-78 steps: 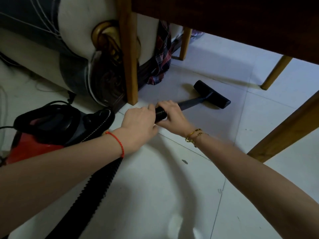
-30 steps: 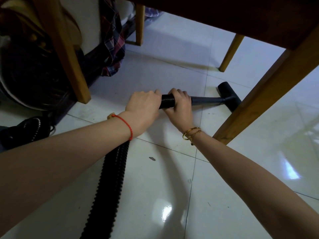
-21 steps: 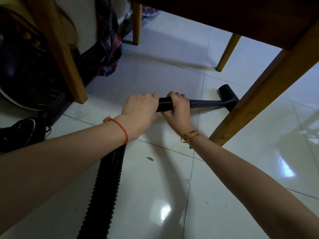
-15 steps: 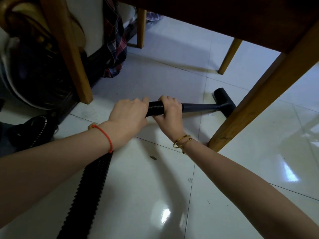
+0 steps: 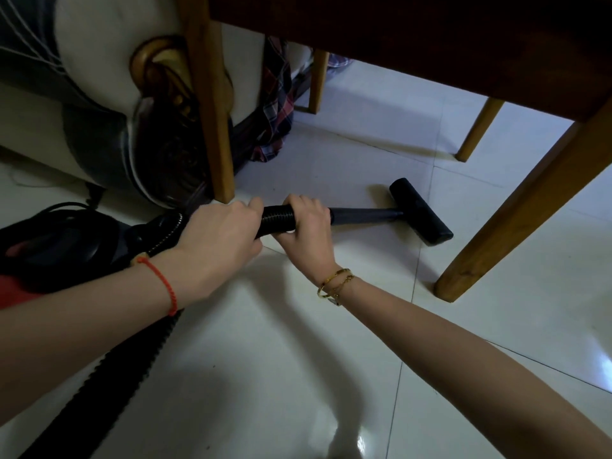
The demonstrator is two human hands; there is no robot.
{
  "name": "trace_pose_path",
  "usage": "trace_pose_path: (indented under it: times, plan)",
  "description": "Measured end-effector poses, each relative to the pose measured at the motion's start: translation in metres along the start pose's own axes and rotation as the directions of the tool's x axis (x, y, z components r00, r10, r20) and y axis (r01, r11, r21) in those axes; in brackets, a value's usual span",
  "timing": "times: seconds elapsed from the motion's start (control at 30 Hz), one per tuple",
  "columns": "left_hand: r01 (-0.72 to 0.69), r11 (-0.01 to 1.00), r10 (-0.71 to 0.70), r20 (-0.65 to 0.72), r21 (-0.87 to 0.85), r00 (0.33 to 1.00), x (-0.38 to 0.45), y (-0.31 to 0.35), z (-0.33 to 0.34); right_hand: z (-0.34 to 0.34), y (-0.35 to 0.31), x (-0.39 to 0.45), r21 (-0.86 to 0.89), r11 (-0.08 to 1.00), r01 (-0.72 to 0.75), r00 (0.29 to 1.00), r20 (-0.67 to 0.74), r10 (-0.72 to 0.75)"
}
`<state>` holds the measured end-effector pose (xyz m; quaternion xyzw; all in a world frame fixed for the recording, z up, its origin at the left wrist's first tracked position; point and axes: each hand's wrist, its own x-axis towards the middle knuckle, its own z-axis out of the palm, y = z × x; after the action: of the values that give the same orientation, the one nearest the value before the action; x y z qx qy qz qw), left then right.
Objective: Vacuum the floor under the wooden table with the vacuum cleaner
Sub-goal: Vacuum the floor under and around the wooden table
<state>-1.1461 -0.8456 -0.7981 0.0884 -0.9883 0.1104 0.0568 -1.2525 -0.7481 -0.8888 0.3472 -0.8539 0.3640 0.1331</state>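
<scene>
Vacuum cleaner hose (image 5: pixel 109 389), black and ribbed, runs from the lower left of the frame up under the left forearm toward both hands. Left hand (image 5: pixel 218 246) is clenched around the ribbed hose; a red cord sits on that wrist. Right hand (image 5: pixel 306 231) grasps the hose just ahead, at the junction with the smooth wand (image 5: pixel 364 216); gold bangles circle that wrist. Vacuum cleaner body (image 5: pixel 49 253), black over red, sits on the floor at the left edge, partly cut off. Wand extends right to the black floor nozzle (image 5: pixel 420 212), which appears to lie flat on the white floor tiles (image 5: pixel 298 376), contact unclear. Nozzle lies beneath the wooden table (image 5: pixel 430 38), between the near-left leg (image 5: pixel 212 127) and the near-right leg (image 5: pixel 516 213). Farther back stand two more legs, an upholstered sofa arm (image 5: pixel 109 94) and hanging plaid cloth (image 5: pixel 276 107).
</scene>
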Motion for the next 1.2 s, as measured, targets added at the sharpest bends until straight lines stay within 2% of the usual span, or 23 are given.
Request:
trace_pose_path:
  times: [0.27, 0.47, 0.93, 1.2]
  plan:
    - [0.021, 1.000, -0.021, -0.006, 0.001, 1.000, -0.024, -0.028, -0.011, 0.008, -0.036, -0.005, 0.021, 0.999, 0.025, 1.000, 0.004, -0.025]
    - [0.024, 1.000, -0.024, 0.023, -0.020, 0.999, -0.028, -0.027, -0.013, 0.010, -0.036, -0.007, 0.012, 0.999, 0.042, 0.999, 0.026, -0.042]
    - [-0.007, 0.999, 0.011, 0.096, -0.044, 0.995, 0.025, 0.040, 0.008, -0.017, 0.054, 0.004, 0.042, 0.998, 0.037, 0.995, 0.094, -0.040]
    - [0.027, 0.993, -0.011, 0.141, -0.113, 0.990, 0.076, 0.080, 0.028, -0.027, 0.117, 0.034, 0.017, 0.994, 0.110, 0.979, 0.172, -0.111]
